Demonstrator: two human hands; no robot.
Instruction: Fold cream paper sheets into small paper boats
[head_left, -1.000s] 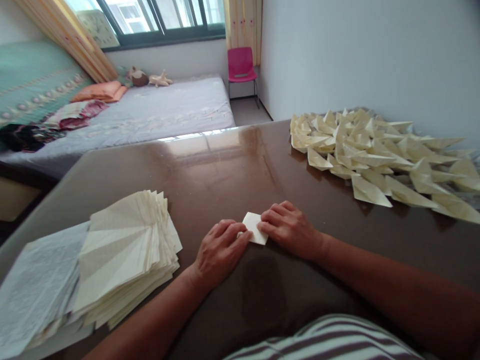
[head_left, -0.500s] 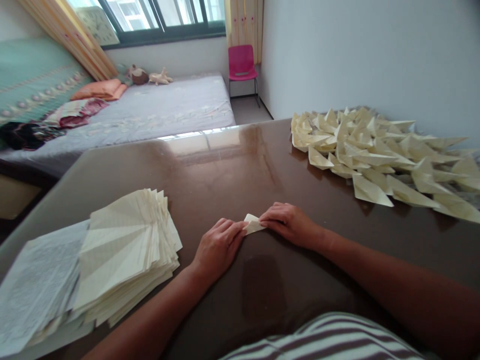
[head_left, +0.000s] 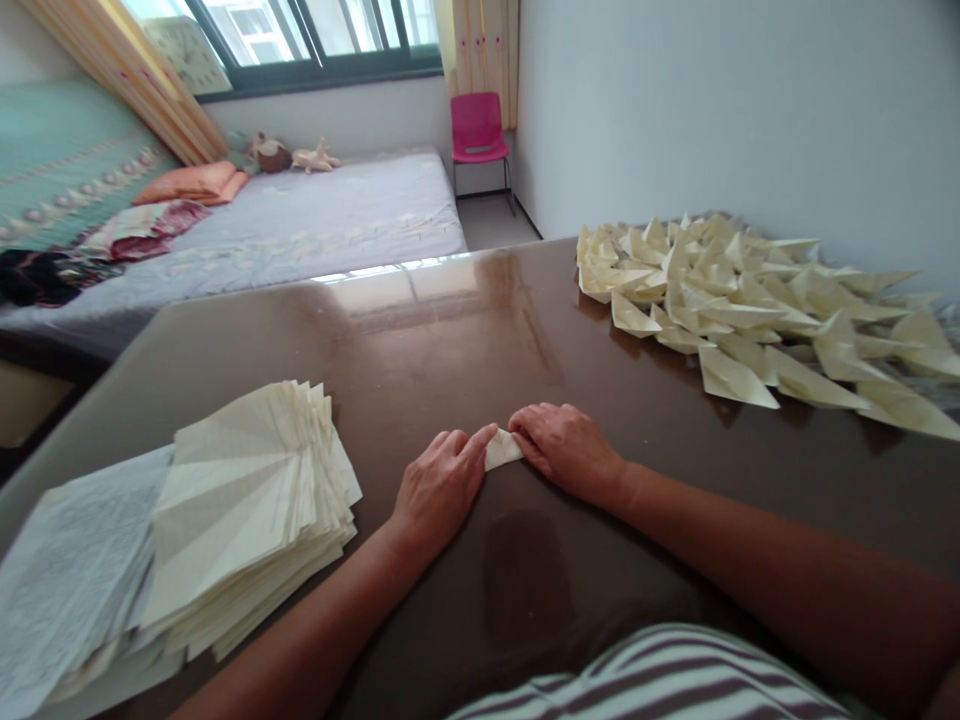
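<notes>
A small folded piece of cream paper lies on the dark brown table, pinned between both hands. My left hand lies flat with its fingers pressed together on the paper's left edge. My right hand covers the paper's right side, fingers pressed down on it. Most of the paper is hidden under the fingers.
A thick stack of cream sheets lies at the left on grey paper. A heap of folded cream paper shapes spreads along the right by the wall. Beyond the table stand a bed and a pink chair.
The visible part of the paper has shrunk from a flat square to a narrow sliver. Both hands have drawn closer together over it.
</notes>
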